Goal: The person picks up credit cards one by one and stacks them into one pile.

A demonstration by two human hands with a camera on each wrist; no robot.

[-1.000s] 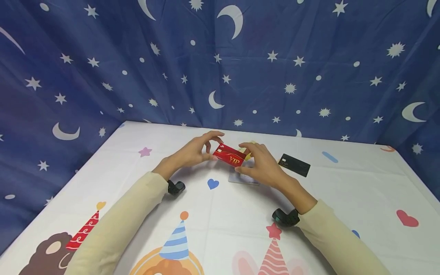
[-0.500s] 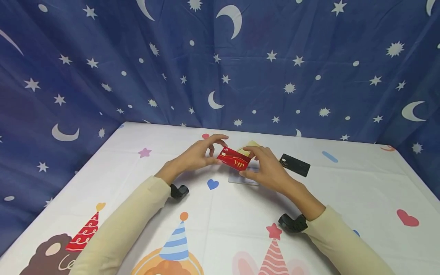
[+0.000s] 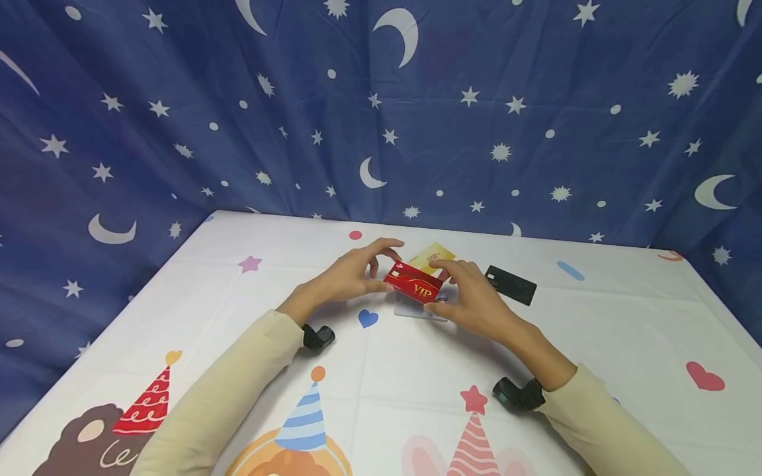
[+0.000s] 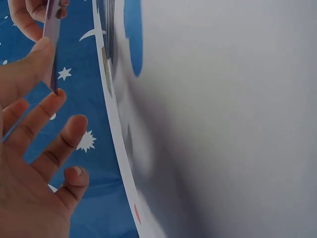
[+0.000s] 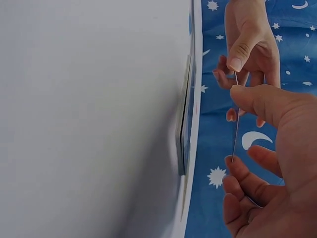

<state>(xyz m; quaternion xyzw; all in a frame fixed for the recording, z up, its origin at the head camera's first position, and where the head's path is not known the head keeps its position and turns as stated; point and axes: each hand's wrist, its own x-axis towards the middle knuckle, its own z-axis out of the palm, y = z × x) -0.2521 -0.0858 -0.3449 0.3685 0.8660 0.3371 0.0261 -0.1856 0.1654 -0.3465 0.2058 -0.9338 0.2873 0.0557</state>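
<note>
A red card with gold "VIP" lettering and a chip is held tilted over the table between both hands. My left hand pinches its left end between thumb and fingertip. At the opposite end, the right hand grips it with thumb and index finger. The right wrist view catches the card nearly edge-on, clear of the table. Beneath it lies a silver-grey card, partly hidden. A yellow card rests behind, partly covered by the red one and the right fingers.
A black card lies right of the right hand. The white tablecloth has printed party hats and hearts. Behind the table hangs a blue curtain with moons and stars. Each wrist wears a black camera.
Both hands have shifted to the right and slightly toward me, carrying the red card along. More of the yellow card now shows. The black card stays where it was.
</note>
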